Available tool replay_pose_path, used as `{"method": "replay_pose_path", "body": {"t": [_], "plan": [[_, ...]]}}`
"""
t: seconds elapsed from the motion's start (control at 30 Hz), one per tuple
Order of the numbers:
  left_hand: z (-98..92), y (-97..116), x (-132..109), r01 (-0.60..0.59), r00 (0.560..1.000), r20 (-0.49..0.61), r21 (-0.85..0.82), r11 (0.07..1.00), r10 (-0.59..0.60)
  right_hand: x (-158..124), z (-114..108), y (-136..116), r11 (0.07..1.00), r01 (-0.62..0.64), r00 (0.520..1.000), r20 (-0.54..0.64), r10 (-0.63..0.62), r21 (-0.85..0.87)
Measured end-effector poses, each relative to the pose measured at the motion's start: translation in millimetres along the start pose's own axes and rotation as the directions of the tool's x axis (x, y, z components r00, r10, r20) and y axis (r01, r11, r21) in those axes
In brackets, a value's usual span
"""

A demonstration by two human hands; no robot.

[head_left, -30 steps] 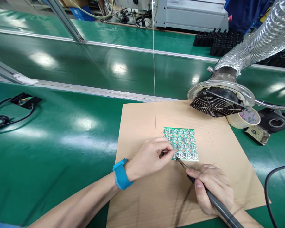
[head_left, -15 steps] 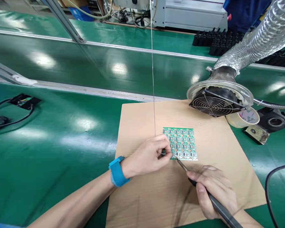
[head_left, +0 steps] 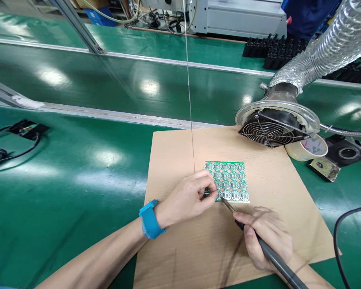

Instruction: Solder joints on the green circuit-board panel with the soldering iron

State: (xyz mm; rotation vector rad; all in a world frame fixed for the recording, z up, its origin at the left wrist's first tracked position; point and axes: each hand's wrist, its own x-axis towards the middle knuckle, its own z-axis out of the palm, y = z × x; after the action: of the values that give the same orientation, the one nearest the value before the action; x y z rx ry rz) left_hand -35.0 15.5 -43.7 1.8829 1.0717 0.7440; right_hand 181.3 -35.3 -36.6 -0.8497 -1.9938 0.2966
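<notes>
Left hand (head_left: 195, 193), blue wristband (head_left: 152, 220) at the wrist: thumb and forefinger pinched together on a thin wire (head_left: 190, 96), which rises toward twelve o'clock. Circuit panel (head_left: 229, 175): flat on the cardboard sheet (head_left: 168, 160), its eight o'clock part covered by the left fingers; green with silvery-white round units, the six o'clock row looking whiter (glare cannot be excluded). Soldering iron (head_left: 273, 257): tip at the panel's seven o'clock edge, contact unconfirmed. Right hand (head_left: 267, 233), at the panel's five o'clock: fingers wrapped around the iron's handle. Count: one panel, four rows, five units along the top row; one wire; one iron.
</notes>
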Motion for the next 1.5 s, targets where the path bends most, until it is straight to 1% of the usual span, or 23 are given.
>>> {"method": "replay_pose_path", "body": {"t": [0.2,0.33,0.5,0.6,0.7,0.87,1.03,1.27,1.5], "plan": [[0.7,-0.9,-0.9,0.006,1.0,-0.011,-0.003,1.0,-0.006,-2.4,1.8,1.6,1.0,0.001,1.0,-0.009,-0.001,-0.003],[0.9,-2.8,-2.2,0.003,1.0,-0.013,-0.009,1.0,-0.003,-6.9,0.8,2.3,1.0,-0.021,0.999,-0.031,0.02,-0.01],[0.7,-1.9,-2.8,-0.043,0.999,-0.012,0.019,0.999,0.043,-7.8,-5.4,-0.7,1.0,-0.018,1.0,-0.001,0.018,0.001],[0.6,0.3,-2.1,-0.065,0.998,0.011,0.043,0.997,0.065,-6.3,-6.4,-2.7,1.0,0.002,1.0,0.004,-0.002,0.021],[0.1,1.9,-1.8,-0.058,0.998,0.033,0.048,0.997,0.056,-6.2,-3.9,-3.1,0.999,0.016,1.0,0.013,-0.017,0.031],[-1.6,2.0,-1.8,-0.068,0.997,0.033,0.059,0.996,0.067,-7.5,0.9,-1.5,0.999,0.005,1.0,-0.002,-0.004,0.052],[-2.1,2.0,-0.6,-0.071,0.997,0.035,0.061,0.996,0.069,-4.8,1.3,-0.6,0.998,0.036,0.999,0.029,-0.037,0.045],[-1.9,2.3,-0.8,-0.067,0.997,0.037,0.049,0.997,0.065,-1.3,2.1,-0.6,0.999,0.036,0.998,0.043,-0.038,0.03],[-2.3,1.5,0.1,-0.074,0.995,0.069,0.097,0.992,0.068,-2.6,2.7,-0.5,0.999,0.044,0.998,0.048,-0.045,0.02]]}}
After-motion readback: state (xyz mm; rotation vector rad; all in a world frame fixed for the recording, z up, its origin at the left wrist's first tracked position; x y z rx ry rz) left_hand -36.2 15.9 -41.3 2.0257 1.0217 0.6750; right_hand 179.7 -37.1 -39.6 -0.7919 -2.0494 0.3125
